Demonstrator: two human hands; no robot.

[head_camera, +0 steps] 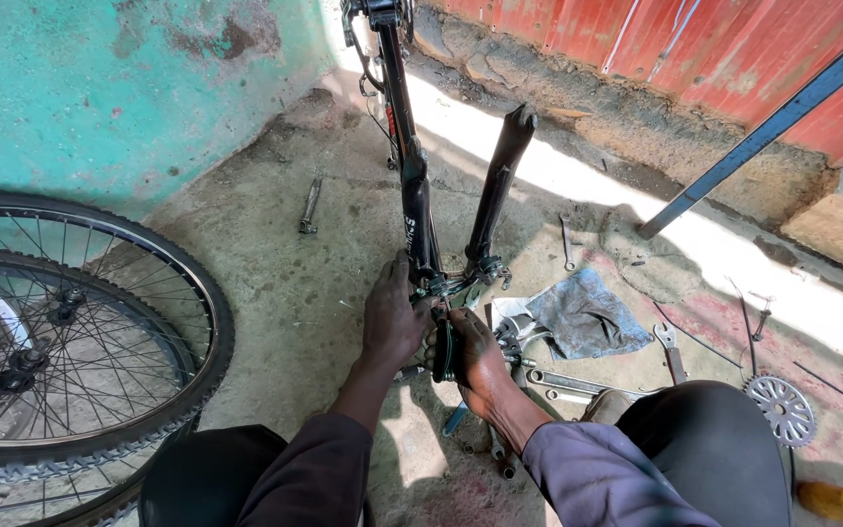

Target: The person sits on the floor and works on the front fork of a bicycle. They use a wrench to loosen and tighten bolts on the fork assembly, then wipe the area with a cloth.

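An upside-down black bicycle fork (495, 185) stands before me with both legs pointing up. Its brake assembly (465, 278) sits at the crown. My left hand (392, 317) rests on the crown at the base of the left fork leg (412, 195), fingers wrapped over the metal. Just below the brake, my right hand (475, 356) grips a dark tool or brake part (444, 346); I cannot tell which.
Two spoked bicycle wheels (80, 332) lie at the left by the turquoise wall. A grey rag (582, 312), spanners (568, 383), a chainring (781, 408) and a loose wrench (310, 205) lie on the concrete. A blue bar (763, 127) leans on the red metal wall.
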